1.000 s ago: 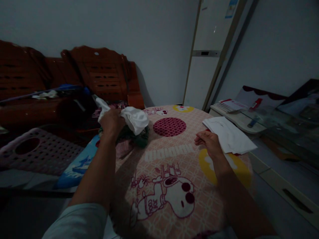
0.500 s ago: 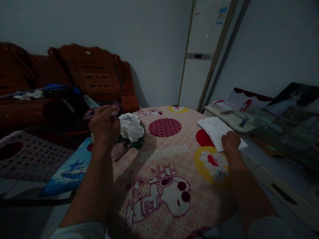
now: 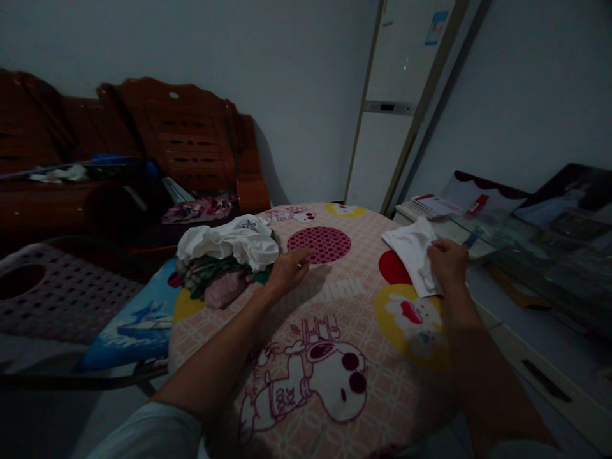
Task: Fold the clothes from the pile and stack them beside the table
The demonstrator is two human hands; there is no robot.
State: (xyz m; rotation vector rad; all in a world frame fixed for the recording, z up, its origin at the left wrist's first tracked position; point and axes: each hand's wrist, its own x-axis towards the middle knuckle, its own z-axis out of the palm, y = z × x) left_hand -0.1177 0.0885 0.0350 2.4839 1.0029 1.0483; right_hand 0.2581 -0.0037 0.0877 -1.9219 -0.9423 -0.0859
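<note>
Head camera: my right hand (image 3: 448,258) grips the white cloth (image 3: 414,252) by its right edge, at the surface's (image 3: 354,322) right side; my left hand (image 3: 290,271) hovers empty, fingers loosely relaxed. The cloth looks light, limp, best held by opposite corners.

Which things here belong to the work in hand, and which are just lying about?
In the work, apparently:
white cloth in the right hand;
clothes pile near the left hand;
patterned tablecloth.

Just lying about:
blue cushion;
wooden chair;
papers.
</note>
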